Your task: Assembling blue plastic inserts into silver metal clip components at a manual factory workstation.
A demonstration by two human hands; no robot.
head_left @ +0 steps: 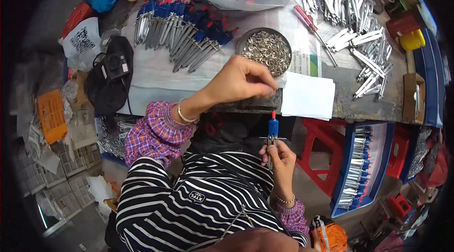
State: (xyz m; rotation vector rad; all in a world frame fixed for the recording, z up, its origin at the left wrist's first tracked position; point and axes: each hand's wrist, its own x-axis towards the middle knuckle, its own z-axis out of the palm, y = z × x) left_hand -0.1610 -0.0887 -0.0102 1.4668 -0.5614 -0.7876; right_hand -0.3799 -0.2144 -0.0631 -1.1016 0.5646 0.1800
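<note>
My left hand (pixel 243 80) is over the table's front edge, just below a round bowl (pixel 241 44) of small shiny metal pieces. Its thumb and fingers are pinched together; what is between them, if anything, is too small and blurred to make out. Below and to the right, in front of my body, my right hand (pixel 280 157) grips a slim metal tool (pixel 273 126) with a blue body, a red tip and a thin crossbar. The tool stands upright with its red tip toward the table. White paper sheets (pixel 307 96) lie at the table edge beside my left hand.
Similar blue-and-metal tools (pixel 182 29) lie in rows at left. A plastic bag (pixel 227 3) of blue parts is behind. A red-handled screwdriver (pixel 307 20) and piled metal parts (pixel 352 39) lie right. Below stand a red stool (pixel 317 157) and blue tray (pixel 336 207) of tools.
</note>
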